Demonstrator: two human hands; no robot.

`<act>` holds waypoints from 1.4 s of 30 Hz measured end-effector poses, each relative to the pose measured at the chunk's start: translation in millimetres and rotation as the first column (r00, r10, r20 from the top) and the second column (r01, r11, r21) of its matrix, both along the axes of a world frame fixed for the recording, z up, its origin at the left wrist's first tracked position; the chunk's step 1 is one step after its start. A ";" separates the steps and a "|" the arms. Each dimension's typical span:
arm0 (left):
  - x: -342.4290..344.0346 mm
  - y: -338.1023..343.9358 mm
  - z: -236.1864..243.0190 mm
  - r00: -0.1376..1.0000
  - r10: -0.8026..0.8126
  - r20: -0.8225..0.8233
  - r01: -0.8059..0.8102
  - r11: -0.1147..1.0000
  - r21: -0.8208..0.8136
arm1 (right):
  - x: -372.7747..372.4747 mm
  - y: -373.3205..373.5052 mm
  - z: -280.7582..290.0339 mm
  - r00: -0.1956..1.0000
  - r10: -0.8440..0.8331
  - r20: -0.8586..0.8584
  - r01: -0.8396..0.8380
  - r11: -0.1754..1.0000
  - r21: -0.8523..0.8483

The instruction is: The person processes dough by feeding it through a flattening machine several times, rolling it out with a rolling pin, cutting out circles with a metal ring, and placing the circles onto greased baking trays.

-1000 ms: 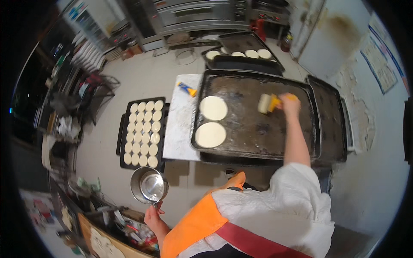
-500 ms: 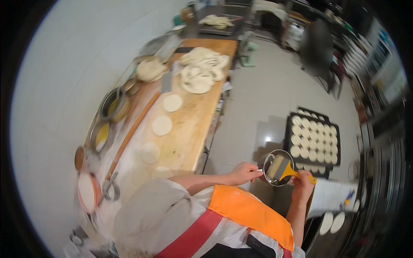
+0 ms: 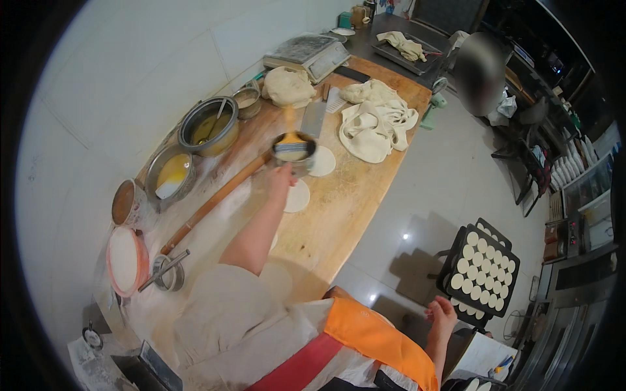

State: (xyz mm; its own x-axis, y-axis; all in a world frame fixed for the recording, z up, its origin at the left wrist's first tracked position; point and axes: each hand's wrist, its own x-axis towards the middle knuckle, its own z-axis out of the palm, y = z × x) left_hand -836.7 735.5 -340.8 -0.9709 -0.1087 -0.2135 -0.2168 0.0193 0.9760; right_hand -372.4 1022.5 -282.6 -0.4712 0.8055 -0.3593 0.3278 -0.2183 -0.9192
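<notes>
I see L hand (image 3: 283,174), grip round pot (image 3: 303,169) w/ yellow brush (image 3: 291,139) in it; R hand (image 3: 442,314), grip loose & free.

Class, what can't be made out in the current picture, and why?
Head view:
Pot contents: partly hidden by the brush.
Brush handle's tip: blurred.
Dough disc beside the left forearm: partly covered by it.
Two dough rounds, bottom right: cut off by the lower edge.
</notes>
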 end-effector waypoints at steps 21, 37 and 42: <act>-78.4 69.6 -28.1 0.894 -0.274 0.355 0.447 0.620 -0.645 | -42.3 -33.7 4.0 0.893 0.363 0.267 -0.369 0.929 -0.032; -33.7 -6.3 -93.0 0.804 -0.520 0.290 0.309 -0.051 -0.950 | 39.5 -9.8 -63.0 0.994 -0.051 -0.098 0.006 0.913 -0.408; -64.7 -51.1 -134.9 0.804 -0.516 0.295 0.220 -0.203 -0.954 | 194.4 28.5 -88.5 0.970 -0.235 0.062 0.241 0.965 -0.102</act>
